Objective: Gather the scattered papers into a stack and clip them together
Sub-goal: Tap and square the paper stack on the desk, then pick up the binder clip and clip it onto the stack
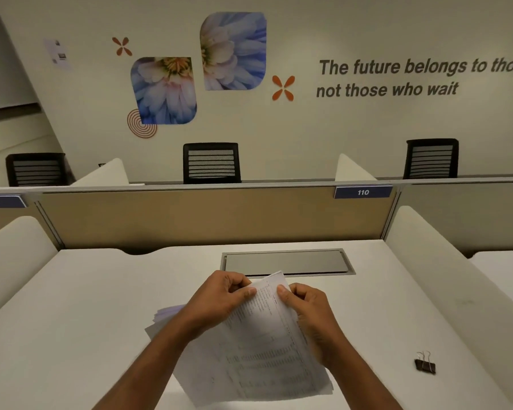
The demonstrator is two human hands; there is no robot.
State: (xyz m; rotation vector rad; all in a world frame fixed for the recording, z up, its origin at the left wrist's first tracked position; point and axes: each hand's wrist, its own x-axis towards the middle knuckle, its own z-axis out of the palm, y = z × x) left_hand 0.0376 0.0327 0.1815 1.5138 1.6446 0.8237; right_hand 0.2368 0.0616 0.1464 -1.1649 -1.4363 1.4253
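Both hands pinch the far edge of the sheaf of white printed papers [258, 344] — left hand [219, 300] at eleven o'clock, right hand [305, 306] at one — probably to square it. The sheaf slopes over the white table [86, 306]; the black metal binder clip [425, 363] waits at four o'clock.

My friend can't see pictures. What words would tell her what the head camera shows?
Two hands, left hand and right hand, pinch the top edge of a stack of printed papers over a white desk. A black binder clip lies on the desk to the right, untouched. Behind are a tan divider and black chairs.
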